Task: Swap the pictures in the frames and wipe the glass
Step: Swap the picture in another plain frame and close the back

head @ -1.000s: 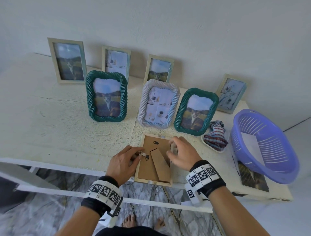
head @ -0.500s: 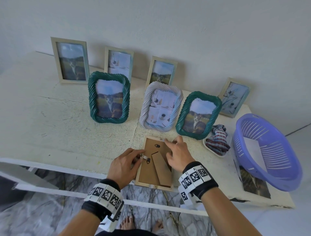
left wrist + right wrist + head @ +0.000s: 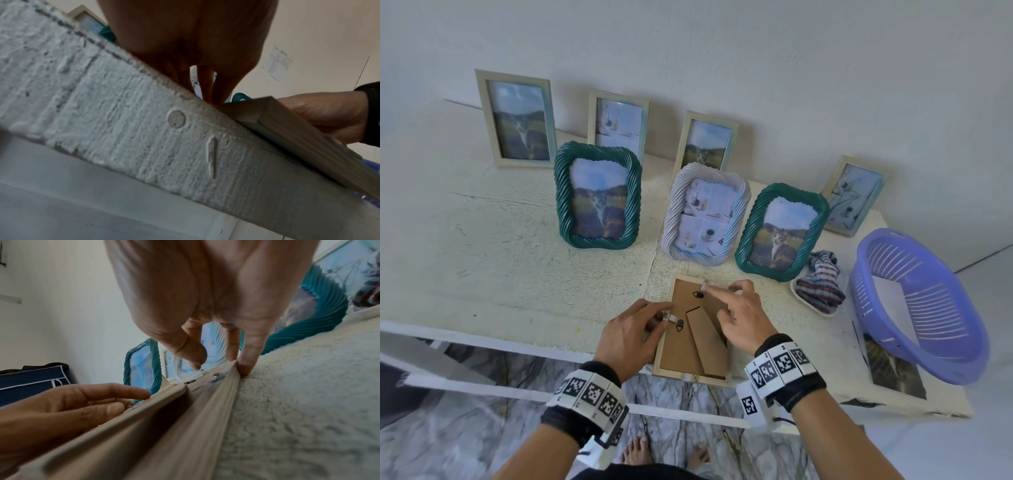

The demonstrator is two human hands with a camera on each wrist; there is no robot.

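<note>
A light wooden picture frame [image 3: 678, 353] lies face down at the table's front edge, its brown backing and folded stand [image 3: 707, 339] facing up. My left hand [image 3: 650, 323] is at the frame's left edge, thumb and fingers pinching the small white retaining tab [image 3: 672, 317]. My right hand [image 3: 726, 294] reaches over the frame, its index finger stretched onto the tab [image 3: 704, 287] at the top edge. In the right wrist view the right fingertips [image 3: 244, 368] press at the frame's rim [image 3: 164, 426]. The frame's corner [image 3: 298, 134] overhangs the table edge in the left wrist view.
Two green twisted frames [image 3: 597, 195] [image 3: 780, 229] and a white one [image 3: 705, 216] stand just behind, with several plain frames along the wall. A striped cloth [image 3: 820, 284] lies on a white dish at right. A purple basket [image 3: 917, 308] sits over a loose photo [image 3: 893, 373].
My right hand has moved from the frame's right edge up to the tab at its top edge. The left hand has stayed at the left tab.
</note>
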